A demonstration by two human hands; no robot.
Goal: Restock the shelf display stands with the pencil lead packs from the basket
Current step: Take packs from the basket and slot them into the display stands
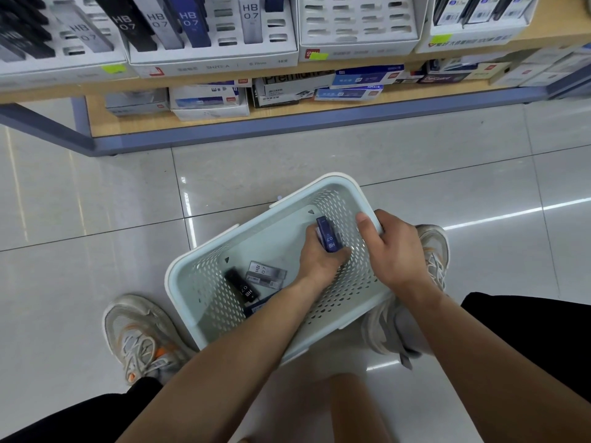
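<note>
Looking straight down on a glossy, pale tiled floor (96, 193), closed off at the top by a wooden shelf unit (224, 126) on a blue-grey frame. Bearing along its upper board a row of white slotted display stands (358, 43), the two at left part-filled with leaning lead packs marked HB 07 in black, grey and navy, the one at far right with dark packs. Stocked on the lower board with flat, stacked stationery boxes (209, 102). Framing, between two worn pale trainers (140, 337), a light-blue perforated basket (204, 292) set askew on the tiles. Gripped at its right-hand rim by the right hand (396, 251), thumb hooked inside the wall and fingers curled over the outer edge. Entered from the lower left by the left hand (319, 260), fingers closed round a navy pack (329, 238) printed HB 07, standing on end near the basket's right wall; possibly a second, paler pack behind it, too hidden to tell. Holding loose on its floor, toward the left end, two grey packs (265, 272) side by side, a black pack (243, 287) just beside them, and a further dark-blue pack (260, 306) partly covered by the left forearm.
</note>
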